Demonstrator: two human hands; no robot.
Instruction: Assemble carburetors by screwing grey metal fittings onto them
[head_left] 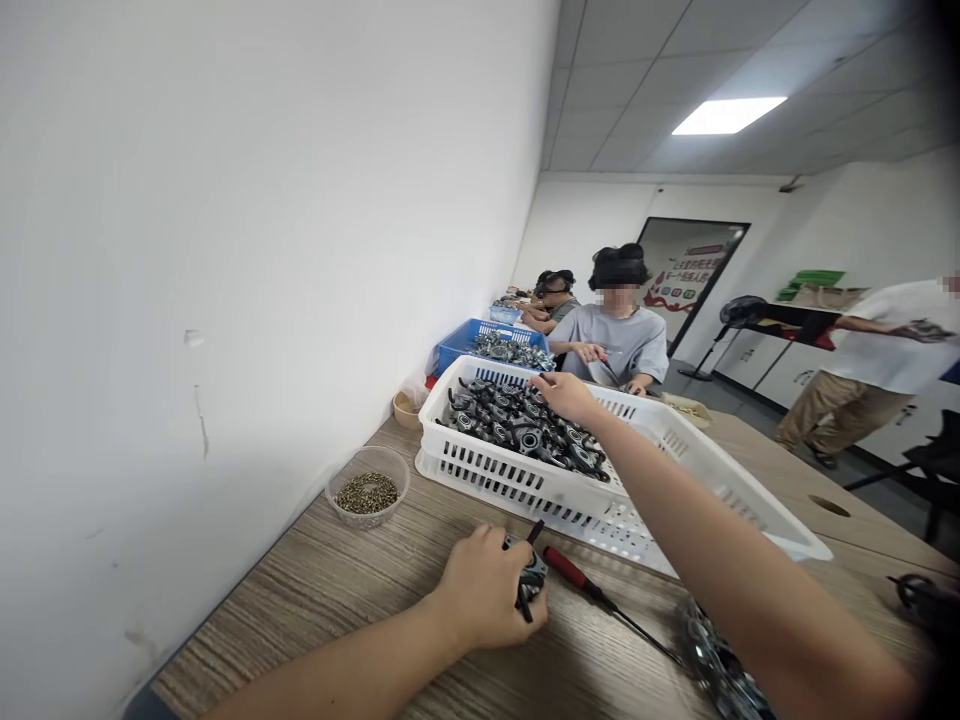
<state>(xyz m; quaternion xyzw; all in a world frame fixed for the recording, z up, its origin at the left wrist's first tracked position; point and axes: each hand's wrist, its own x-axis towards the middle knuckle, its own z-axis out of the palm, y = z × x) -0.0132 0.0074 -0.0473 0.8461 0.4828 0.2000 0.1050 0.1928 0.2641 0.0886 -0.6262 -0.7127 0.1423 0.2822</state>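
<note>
My left hand (491, 585) is closed around a black and grey metal part (531, 572) on the wooden table (360, 610). Over the white basket (495, 478), my right hand (562, 395) reaches to the heap of black and grey parts (529, 425); its fingers are bent near the top of the heap, and what they hold, if anything, is too small to tell. A screwdriver with a red and black handle (566, 568) lies just right of my left hand. Small brass-coloured screws (367, 493) fill the bottom of a clear round tub (371, 520) by the wall.
More metal parts (716, 660) lie beneath my right forearm. Behind the white basket are a blue basket (457, 350) of metal parts and a seated person (619, 335) holding a tool. Another person (892, 340) stands at the right. The wall (225, 300) borders the table's left side.
</note>
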